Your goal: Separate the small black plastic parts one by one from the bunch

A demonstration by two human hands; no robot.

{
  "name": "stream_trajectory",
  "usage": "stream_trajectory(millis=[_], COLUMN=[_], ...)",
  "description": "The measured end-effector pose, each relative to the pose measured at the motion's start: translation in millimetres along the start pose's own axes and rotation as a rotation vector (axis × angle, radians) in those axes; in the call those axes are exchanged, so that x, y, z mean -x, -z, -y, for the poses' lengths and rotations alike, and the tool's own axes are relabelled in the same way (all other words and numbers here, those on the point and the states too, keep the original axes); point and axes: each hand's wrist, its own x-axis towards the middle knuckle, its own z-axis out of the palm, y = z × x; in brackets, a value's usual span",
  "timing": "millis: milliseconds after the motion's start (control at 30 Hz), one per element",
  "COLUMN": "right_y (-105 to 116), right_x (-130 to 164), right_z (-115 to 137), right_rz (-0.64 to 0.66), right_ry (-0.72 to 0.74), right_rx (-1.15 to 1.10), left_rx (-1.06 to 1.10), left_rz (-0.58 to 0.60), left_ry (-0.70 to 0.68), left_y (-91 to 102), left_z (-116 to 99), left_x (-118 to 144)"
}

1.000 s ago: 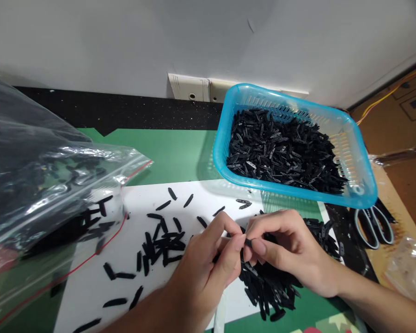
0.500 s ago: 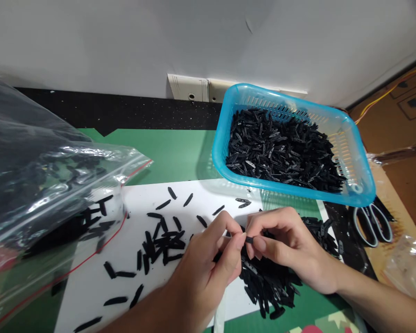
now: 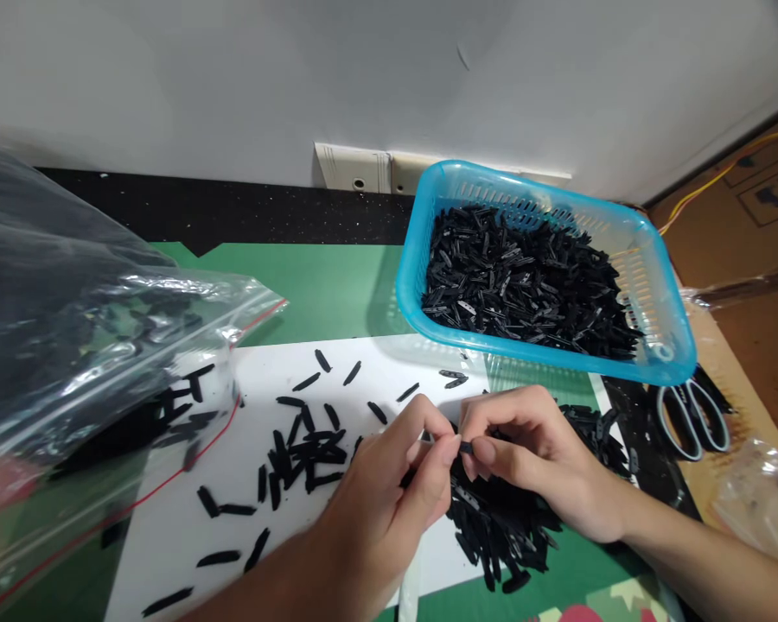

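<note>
Between my two hands is a small black strip-like piece (image 3: 467, 448), most of it hidden by the fingertips. My left hand (image 3: 402, 484) pinches one end with thumb and forefinger. My right hand (image 3: 538, 453) grips the other end the same way, its fingertips almost touching the left ones. Beneath the hands lies a dense heap of black slotted pieces (image 3: 499, 536). To the left, a looser group of slim black strips (image 3: 311, 453) is scattered over a white sheet (image 3: 188, 518).
A blue plastic basket (image 3: 545, 352) full of black pieces stands at the back right. Scissors (image 3: 692, 419) lie beside it. A clear zip bag (image 3: 104, 345) with black pieces covers the left. Wall sockets (image 3: 353, 167) sit behind, and a crumpled clear bag (image 3: 755, 497) lies far right.
Both hands keep the same pinch on the black piece, almost still. The whole view has shifted very slightly.
</note>
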Motion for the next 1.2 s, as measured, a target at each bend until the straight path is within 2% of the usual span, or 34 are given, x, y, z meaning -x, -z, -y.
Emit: stream_trajectory(millis=[267, 400, 600, 867, 1100, 1200], right_y=[6.0, 8.0, 8.7, 8.8, 6.0, 5.8], right_x=[-3.6, -6.8, -7.6, -10.7, -12.2, -10.9], right_z=[4.1, 5.9, 5.4, 0.6, 3.7, 5.5], right_rz=[0.039, 0.063, 0.076, 0.070, 0.048, 0.051], right_ry=[0.023, 0.008, 0.005, 0.106, 0.075, 0.046], right_rx=[0.001, -0.004, -0.045, -0.060, -0.063, -0.066], left_rx=[0.053, 0.024, 0.009, 0.007, 0.020, 0.046], left_rz=[0.010, -0.022, 0.005, 0.049, 0.057, 0.051], left_ry=[0.060, 0.088, 0.073, 0.040, -0.029, -0.004], left_y=[3.6, 2.8, 2.5, 3.1, 1.9, 1.1], left_z=[0.3, -5.6, -11.2, -6.2, -3.1, -0.7], left_x=[1.7, -0.8, -5.0, -2.7, -2.2, -1.1])
